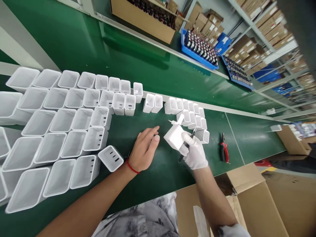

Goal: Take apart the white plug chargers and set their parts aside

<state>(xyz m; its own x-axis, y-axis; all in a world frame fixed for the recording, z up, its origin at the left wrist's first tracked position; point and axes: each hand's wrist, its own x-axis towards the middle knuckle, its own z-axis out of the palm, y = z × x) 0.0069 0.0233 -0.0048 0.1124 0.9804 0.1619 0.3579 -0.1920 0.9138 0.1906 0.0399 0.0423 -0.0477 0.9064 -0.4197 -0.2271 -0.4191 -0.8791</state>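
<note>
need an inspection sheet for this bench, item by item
Surface: green bench top, glossy
Job's things: open-topped white cases in rows, some with dark slots; a held white case; a dark pen-like tool
Clutter: red-and-black pliers beyond the rows, at right
Hands: left hand bare, holding nothing; right hand gloved, holding case and tool
Cables: nothing seen clearly
Surroundings: blue trays of small parts, cardboard boxes, shelving
</note>
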